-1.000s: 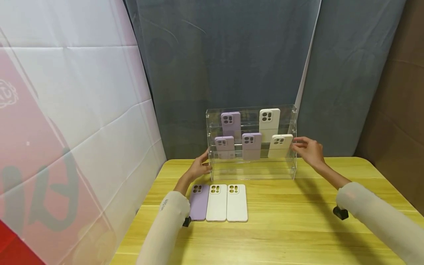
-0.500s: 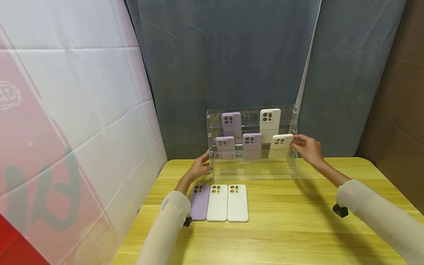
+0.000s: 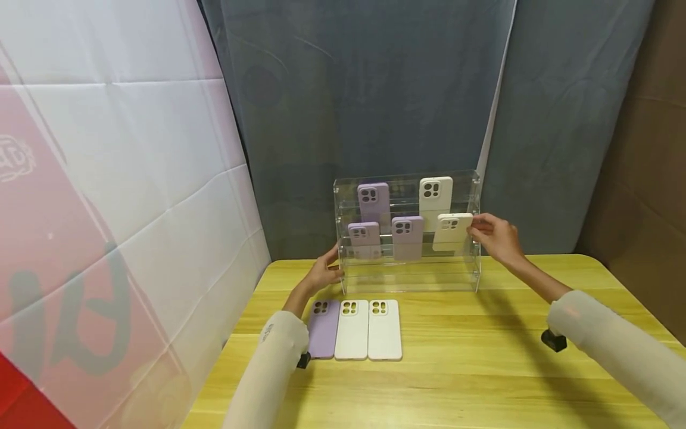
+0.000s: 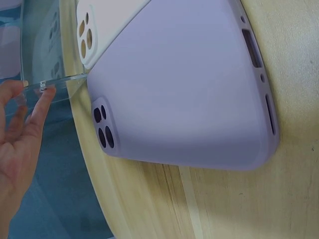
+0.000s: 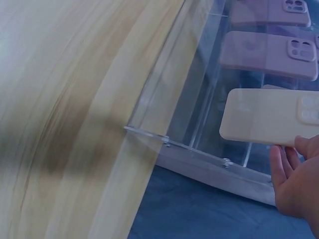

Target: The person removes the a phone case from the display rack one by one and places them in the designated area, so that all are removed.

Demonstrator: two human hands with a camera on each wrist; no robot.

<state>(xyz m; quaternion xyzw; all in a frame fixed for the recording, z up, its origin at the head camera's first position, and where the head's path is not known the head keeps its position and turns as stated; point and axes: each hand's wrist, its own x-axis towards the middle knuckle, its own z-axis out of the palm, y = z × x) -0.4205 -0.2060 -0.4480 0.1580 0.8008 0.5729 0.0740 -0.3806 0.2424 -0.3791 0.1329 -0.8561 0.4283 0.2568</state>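
Head view shows the right hand [image 3: 495, 237] pinching a cream phone case [image 3: 453, 231] by its right edge, at the right end of the middle tier of a clear acrylic display rack [image 3: 407, 280]. The case sits tilted, its lower end near the tier's front lip, and I cannot tell whether it rests on the shelf or hangs free in the fingers. The left hand [image 3: 323, 272] lies with relaxed, straight fingers against the rack's lower left corner, holding nothing; the left wrist view confirms fingertips [image 4: 47, 92] touching the acrylic edge.

Findings on risk, as judgement:

1. The pinch is on one edge only (the right wrist view shows fingertips [image 5: 305, 145] at the case's camera end, the rest of the cream phone case [image 5: 264, 122] unsupported). A smooth case held this way may swivel or slip and drop onto the lower tier or the wooden table [image 3: 482, 369].
2. The neighbouring purple case [image 3: 407, 236] stands just beside it on the same tier, with a white case [image 3: 435, 199] on the tier above, close behind. A sideways swing of the held case could knock either over.
3. The rack appears light; a push from the right hand could shift it. The left hand's bracing reduces this, provided contact holds.
4. Three cases lie flat in a row before the rack (one purple [image 3: 323, 329], two white [image 3: 352, 329]); anything that drops could land among them.
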